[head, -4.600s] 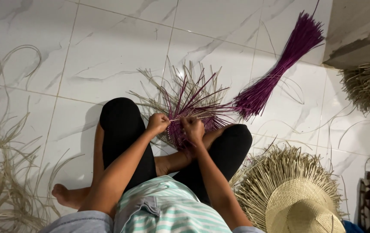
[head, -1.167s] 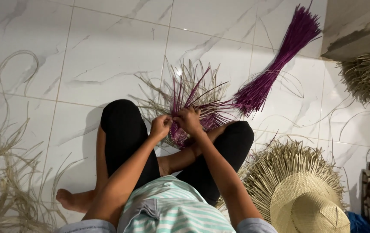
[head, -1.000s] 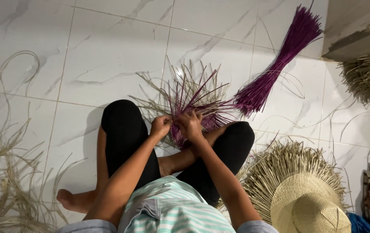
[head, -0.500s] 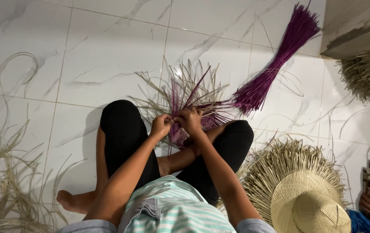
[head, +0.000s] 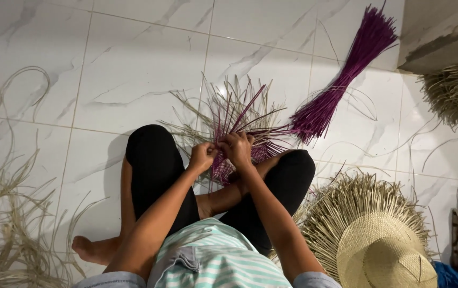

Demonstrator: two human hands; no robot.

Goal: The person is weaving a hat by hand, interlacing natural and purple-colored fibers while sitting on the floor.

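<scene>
Since the earlier frame the two hands have drawn closer together at the middle of the frame, and the right hand has shifted slightly lower over the weaving. The left hand (head: 203,156) is curled into a tight grip, pinching strands at the near edge of a half-woven piece of purple and natural straw (head: 234,128). The right hand (head: 237,149) touches it, fingers folded down over the same strands. The woven centre lies directly under and just below both grips, between the person's crossed legs in black trousers (head: 157,170); its loose strands fan upward and outward above the hands. To the upper right, a bundle of purple straw (head: 346,74) lies on the white tiled floor (head: 133,69), its lower end near the fan. At lower right sits a pale straw hat with an unfinished fringe (head: 378,240). Loose natural straw (head: 5,213) spreads along the left edge.
</scene>
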